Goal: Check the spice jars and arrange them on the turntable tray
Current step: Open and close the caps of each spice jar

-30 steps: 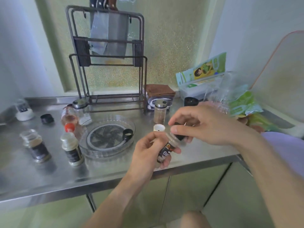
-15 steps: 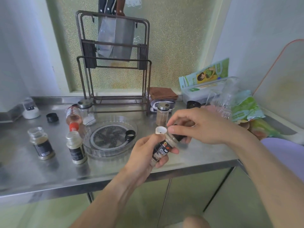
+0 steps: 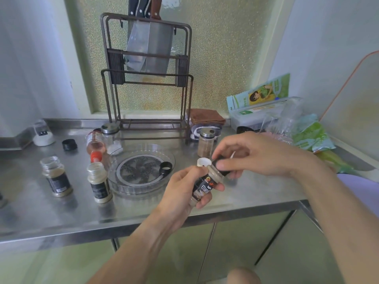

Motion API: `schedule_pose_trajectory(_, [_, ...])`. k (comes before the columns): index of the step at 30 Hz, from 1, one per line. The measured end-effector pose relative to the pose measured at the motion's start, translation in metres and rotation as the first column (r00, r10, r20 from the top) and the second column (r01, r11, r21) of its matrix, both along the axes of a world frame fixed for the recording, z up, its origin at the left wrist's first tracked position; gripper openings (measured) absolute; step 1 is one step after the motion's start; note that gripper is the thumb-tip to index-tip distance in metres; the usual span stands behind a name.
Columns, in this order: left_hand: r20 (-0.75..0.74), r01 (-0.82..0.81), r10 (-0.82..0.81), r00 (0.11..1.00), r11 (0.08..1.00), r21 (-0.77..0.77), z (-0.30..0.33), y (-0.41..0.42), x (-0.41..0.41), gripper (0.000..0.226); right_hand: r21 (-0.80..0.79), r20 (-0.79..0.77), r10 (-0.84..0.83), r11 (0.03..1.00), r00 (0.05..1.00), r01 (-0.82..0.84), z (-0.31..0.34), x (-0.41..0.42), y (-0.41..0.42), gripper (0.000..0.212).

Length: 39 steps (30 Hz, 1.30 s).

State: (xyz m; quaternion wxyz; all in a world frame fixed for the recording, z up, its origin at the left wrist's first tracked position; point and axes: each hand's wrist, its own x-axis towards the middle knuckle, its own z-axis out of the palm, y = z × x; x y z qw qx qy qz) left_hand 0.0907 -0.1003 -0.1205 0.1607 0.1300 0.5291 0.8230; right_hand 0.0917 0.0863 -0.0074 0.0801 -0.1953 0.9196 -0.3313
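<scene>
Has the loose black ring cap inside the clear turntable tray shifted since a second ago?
No. The black ring cap still sits at the clear turntable tray's right edge.

A tilted white-pepper jar (image 3: pixel 202 186) is held at five o'clock of the clear turntable tray (image 3: pixel 131 189). Two uncapped jars (image 3: pixel 99 182) stand upright at its nine o'clock. A black cap (image 3: pixel 165 168) lies inside.

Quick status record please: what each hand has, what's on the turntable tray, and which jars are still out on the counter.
left hand: grips black-label spice jar, tilted
right hand: pinches black cap at the jar's mouth
turntable tray: holds only a loose black cap; no jars
uncapped jars on counter: two, left of tray
steel-lidded jar: behind the hands
</scene>
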Motion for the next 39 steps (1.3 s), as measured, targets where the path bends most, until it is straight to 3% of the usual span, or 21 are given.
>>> schedule_pose_trajectory(3, [-0.005, -0.002, 0.002, 1.000, 1.000, -0.010, -0.001, 0.000, -0.001, 0.041, 0.061, -0.037, -0.012, 0.998, 0.999, 0.014, 0.000, 0.001, 0.000, 0.028])
schedule_pose_trajectory(5, [-0.007, -0.004, 0.003, 1.000, 1.000, -0.010, -0.001, 0.000, -0.001, 0.037, 0.020, -0.015, 0.047, 0.999, 0.999, -0.047, 0.002, 0.003, 0.002, 0.034])
schedule_pose_trajectory(8, [-0.012, 0.011, -0.011, 1.000, 1.000, -0.011, -0.002, 0.001, 0.001, 0.039, -0.001, -0.012, -0.017, 1.000, 1.000, 0.017, -0.003, 0.000, 0.001, 0.016])
schedule_pose_trajectory(13, [-0.008, 0.023, -0.023, 1.000, 1.000, -0.012, -0.005, 0.001, 0.002, 0.039, -0.022, 0.011, 0.023, 0.999, 1.000, -0.022, -0.006, 0.003, 0.005, 0.032])
schedule_pose_trajectory(15, [-0.007, 0.029, -0.029, 1.000, 1.000, -0.007, -0.006, 0.001, 0.002, 0.041, -0.036, 0.027, -0.010, 0.999, 1.000, 0.011, -0.007, 0.003, 0.006, 0.022])
schedule_pose_trajectory(18, [-0.008, 0.033, -0.033, 0.999, 0.999, -0.002, -0.007, 0.002, 0.002, 0.036, 0.025, 0.020, -0.017, 1.000, 1.000, 0.017, -0.007, 0.003, 0.008, 0.034])
schedule_pose_trajectory(20, [-0.007, 0.033, -0.033, 0.999, 0.999, 0.002, -0.007, 0.002, 0.002, 0.034, -0.035, 0.042, 0.028, 0.999, 0.999, -0.027, -0.007, 0.004, 0.010, 0.040])
schedule_pose_trajectory(23, [-0.012, 0.032, -0.032, 0.999, 0.999, 0.003, -0.009, 0.002, 0.002, 0.030, -0.064, 0.051, -0.031, 0.997, 0.998, 0.034, -0.008, 0.004, 0.008, 0.022])
schedule_pose_trajectory(27, [-0.011, 0.023, -0.023, 1.000, 1.000, 0.008, -0.010, 0.001, 0.002, 0.031, -0.052, 0.037, -0.004, 0.999, 0.999, 0.006, -0.011, 0.005, 0.009, 0.037])
schedule_pose_trajectory(30, [-0.022, 0.030, -0.030, 0.999, 1.000, -0.003, -0.011, 0.000, 0.002, 0.027, -0.113, 0.026, -0.060, 0.992, 0.998, 0.063, -0.014, 0.004, 0.008, 0.022])
schedule_pose_trajectory(34, [-0.036, 0.017, -0.018, 0.999, 1.000, -0.012, -0.013, 0.000, 0.001, 0.027, -0.079, 0.017, -0.028, 0.996, 0.999, 0.030, -0.016, 0.003, 0.009, 0.035])
schedule_pose_trajectory(39, [-0.080, -0.027, 0.034, 0.996, 0.997, 0.078, -0.021, 0.004, 0.002, 0.025, -0.186, -0.020, -0.116, 0.976, 0.993, 0.110, -0.023, 0.004, 0.004, 0.024])
